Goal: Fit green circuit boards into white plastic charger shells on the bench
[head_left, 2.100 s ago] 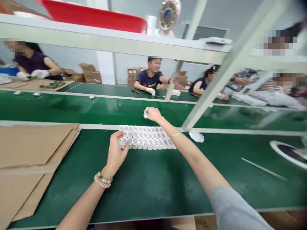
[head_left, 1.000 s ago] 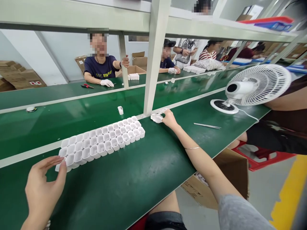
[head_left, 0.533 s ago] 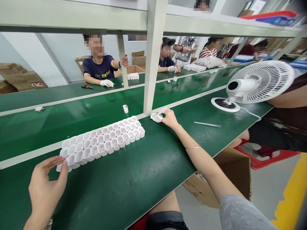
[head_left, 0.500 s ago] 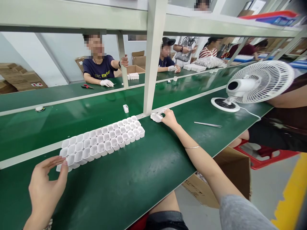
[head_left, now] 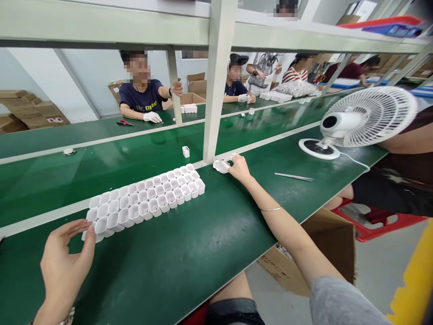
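Observation:
Rows of small white plastic cups (head_left: 145,196), open side up, stand packed together on the green bench. At the left end of this block is my left hand (head_left: 67,259), its thumb and fingers closed about the corner cup, partly hiding it. My right hand (head_left: 239,168) reaches to the foot of the pale post, its fingers closed on a crumpled white cloth (head_left: 221,166) that looks like a glove. The fingertips there are partly hidden. A pair of tweezers (head_left: 294,176) lies on the bench to the right of my right hand.
A white fan (head_left: 338,124) stands on the bench at right. The upright post (head_left: 216,90) rises at the bench's back edge. Beyond it, a single white cup (head_left: 186,151) sits on the green belt (head_left: 149,151). Several people sit across. A cardboard box (head_left: 331,243) is below.
The lone cup and a small white round piece on the belt have shifted right. Both my hands keep nearly the same place. The person opposite has turned their head.

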Tool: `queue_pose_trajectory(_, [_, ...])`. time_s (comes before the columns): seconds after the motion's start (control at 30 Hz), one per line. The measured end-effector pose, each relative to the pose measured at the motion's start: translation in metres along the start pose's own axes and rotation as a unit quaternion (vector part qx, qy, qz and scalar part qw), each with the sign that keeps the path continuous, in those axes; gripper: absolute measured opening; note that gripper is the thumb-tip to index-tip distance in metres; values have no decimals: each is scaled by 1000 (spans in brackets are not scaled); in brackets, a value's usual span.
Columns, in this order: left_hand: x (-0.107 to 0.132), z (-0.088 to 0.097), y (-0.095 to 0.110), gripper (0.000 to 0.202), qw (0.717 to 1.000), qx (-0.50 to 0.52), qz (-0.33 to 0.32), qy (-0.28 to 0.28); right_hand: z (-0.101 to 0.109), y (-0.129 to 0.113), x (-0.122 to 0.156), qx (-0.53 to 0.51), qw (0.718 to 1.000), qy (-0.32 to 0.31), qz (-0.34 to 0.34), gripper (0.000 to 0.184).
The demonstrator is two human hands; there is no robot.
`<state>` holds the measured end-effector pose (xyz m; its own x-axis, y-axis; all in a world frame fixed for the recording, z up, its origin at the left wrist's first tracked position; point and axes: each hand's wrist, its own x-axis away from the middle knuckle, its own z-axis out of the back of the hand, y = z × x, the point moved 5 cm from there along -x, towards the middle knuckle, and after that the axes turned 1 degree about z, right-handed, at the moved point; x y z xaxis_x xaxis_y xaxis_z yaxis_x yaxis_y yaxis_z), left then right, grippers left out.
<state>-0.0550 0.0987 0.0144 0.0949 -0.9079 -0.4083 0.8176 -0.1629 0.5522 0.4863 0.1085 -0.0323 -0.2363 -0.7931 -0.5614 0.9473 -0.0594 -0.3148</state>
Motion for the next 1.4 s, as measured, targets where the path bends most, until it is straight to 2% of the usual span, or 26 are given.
queue_pose_trajectory(0.23, [0, 1, 4, 32, 1000, 4, 3, 3, 3, -1, 2, -5, 1000, 3, 10, 22])
queue_pose_trajectory(0.43, [-1, 2, 1, 31, 1000, 6, 10, 6, 1, -2, 0, 3, 1000, 6, -7, 21])
queue_pose_trajectory(0.63, [-1, 1, -2, 29, 1000, 6, 4, 14, 2, 1, 2, 2, 1000, -9, 10, 22])
queue_pose_trajectory(1.2, [-2, 3, -3, 30, 1000, 6, -9, 26, 1, 0, 2, 24, 1000, -2, 14, 21])
queue_pose_trajectory(1.4, [-1, 1, 0, 29, 1000, -3, 2, 11, 4, -2, 2, 23, 999, -13, 23, 24])
